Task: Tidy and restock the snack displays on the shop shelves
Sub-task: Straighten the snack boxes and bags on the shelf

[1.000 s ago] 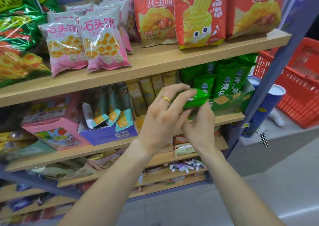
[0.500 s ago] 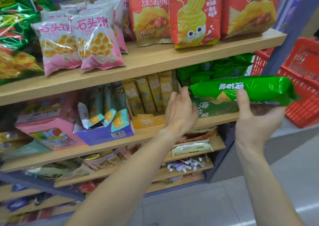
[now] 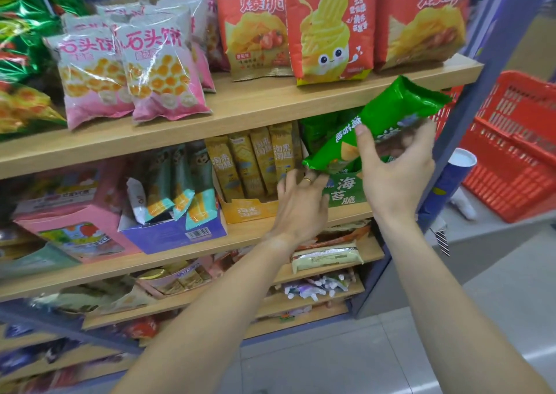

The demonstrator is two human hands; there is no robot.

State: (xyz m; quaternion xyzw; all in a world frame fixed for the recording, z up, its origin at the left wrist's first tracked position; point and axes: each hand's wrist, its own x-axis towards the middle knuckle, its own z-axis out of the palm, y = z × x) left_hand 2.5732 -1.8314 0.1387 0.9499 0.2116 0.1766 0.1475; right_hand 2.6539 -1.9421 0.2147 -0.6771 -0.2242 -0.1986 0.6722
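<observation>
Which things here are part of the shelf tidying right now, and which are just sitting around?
In the job:
green snack packet, held by the right hand
green display box
left hand, open by the box

Just around:
red basket
pink bags
yellow box
blue tube

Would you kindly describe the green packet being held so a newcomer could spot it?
Find the wooden second shelf with its green display box. Just above it, the right hand grips a long glossy green snack packet, tilted and the only one off the shelf.
</observation>
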